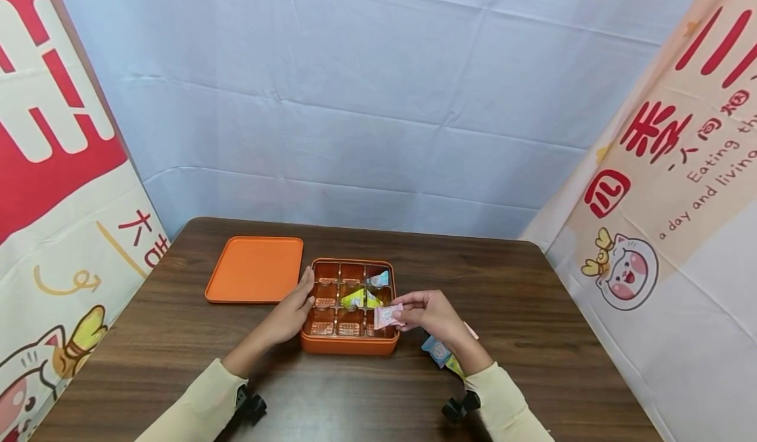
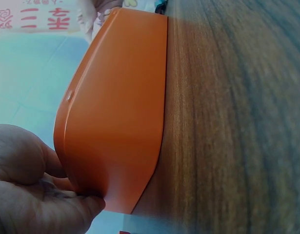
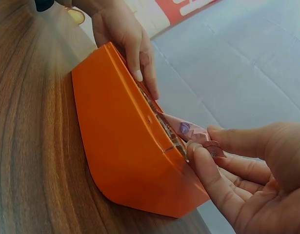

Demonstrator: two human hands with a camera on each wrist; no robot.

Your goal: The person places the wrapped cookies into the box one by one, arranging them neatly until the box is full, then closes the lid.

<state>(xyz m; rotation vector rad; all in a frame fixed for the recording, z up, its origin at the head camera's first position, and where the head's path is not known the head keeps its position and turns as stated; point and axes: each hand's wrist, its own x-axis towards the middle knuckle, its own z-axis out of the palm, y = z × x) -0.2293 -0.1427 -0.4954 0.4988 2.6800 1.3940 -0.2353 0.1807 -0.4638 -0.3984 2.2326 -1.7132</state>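
Observation:
An orange box [image 1: 350, 345] with a clear divided insert stands on the table. My right hand [image 1: 434, 314] pinches a pink wrapped candy [image 1: 387, 316] between thumb and fingers over the front right compartment; the right wrist view shows the candy [image 3: 191, 132] at the box rim. Against the box's left side rests my left hand [image 1: 290, 314], its fingers extended along the wall. Yellow candies [image 1: 353, 299] lie in the centre and middle right compartments. A blue candy [image 1: 378, 278] sits in the back right one.
The orange lid [image 1: 257, 270] lies flat on the wooden table [image 1: 473, 271], to the left behind the box. Under my right forearm are a blue candy [image 1: 436, 350] and a yellow candy [image 1: 455, 366], partly hidden. A pale curtain [image 1: 355, 100] hangs behind the table.

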